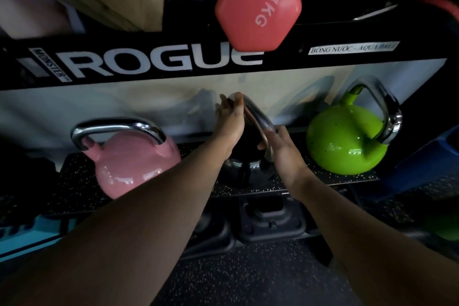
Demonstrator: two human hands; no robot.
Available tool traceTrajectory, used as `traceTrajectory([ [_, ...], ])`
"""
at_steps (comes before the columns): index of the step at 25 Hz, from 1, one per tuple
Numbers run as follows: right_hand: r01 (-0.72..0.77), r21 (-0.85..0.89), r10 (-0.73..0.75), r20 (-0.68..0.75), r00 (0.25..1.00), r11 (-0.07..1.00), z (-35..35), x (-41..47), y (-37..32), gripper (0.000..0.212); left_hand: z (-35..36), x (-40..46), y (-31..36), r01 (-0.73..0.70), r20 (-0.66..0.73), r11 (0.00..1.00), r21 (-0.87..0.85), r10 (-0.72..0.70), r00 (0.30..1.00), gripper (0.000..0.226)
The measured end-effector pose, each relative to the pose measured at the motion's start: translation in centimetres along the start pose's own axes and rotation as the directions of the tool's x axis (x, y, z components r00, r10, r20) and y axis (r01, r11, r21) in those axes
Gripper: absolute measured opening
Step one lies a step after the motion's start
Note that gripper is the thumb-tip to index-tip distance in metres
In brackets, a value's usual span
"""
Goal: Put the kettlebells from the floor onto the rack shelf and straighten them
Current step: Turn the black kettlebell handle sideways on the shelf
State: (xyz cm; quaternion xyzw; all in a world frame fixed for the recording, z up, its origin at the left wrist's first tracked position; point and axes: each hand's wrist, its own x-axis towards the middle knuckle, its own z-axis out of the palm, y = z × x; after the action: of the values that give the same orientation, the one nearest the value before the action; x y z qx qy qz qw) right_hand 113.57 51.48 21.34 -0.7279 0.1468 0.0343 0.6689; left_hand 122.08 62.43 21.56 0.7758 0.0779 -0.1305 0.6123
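We have the black kettlebell (244,164) standing on the speckled rack shelf (323,182), in the middle, between the pink kettlebell (131,161) on the left and the green kettlebell (345,141) on the right. Its chrome handle (258,122) is turned edge-on to us, while the pink one's handle faces us broadside, so we judge the lifting done for these three and the straightening of the black one under way. Our left hand (229,122) lies flat against the far left side of the handle, fingers extended, not wrapped. Our right hand (285,146) presses its near right side, thumb behind the bar. The body is glossy black with small highlights. Above, a coral 1 kg dumbbell (258,5) overhangs the rack beam (149,62).
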Motion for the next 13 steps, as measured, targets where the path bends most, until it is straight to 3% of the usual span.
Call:
traceTrajectory([
  [6, 0.057, 0.063, -0.059, 0.046, 0.997, 0.996, 2.4, -0.5, 0.1, 0.041, 0.3, -0.1, -0.6, -0.115, -0.002, 0.991, -0.07, 0.115, 0.993, 0.057],
  [13, 0.056, 0.165, -0.066, 0.059, 0.996, 0.985, 3.6, 0.3, 0.3, 0.045, -0.4, 0.9, -1.1, -0.075, 0.036, 0.995, -0.062, 0.077, 0.996, 0.058],
])
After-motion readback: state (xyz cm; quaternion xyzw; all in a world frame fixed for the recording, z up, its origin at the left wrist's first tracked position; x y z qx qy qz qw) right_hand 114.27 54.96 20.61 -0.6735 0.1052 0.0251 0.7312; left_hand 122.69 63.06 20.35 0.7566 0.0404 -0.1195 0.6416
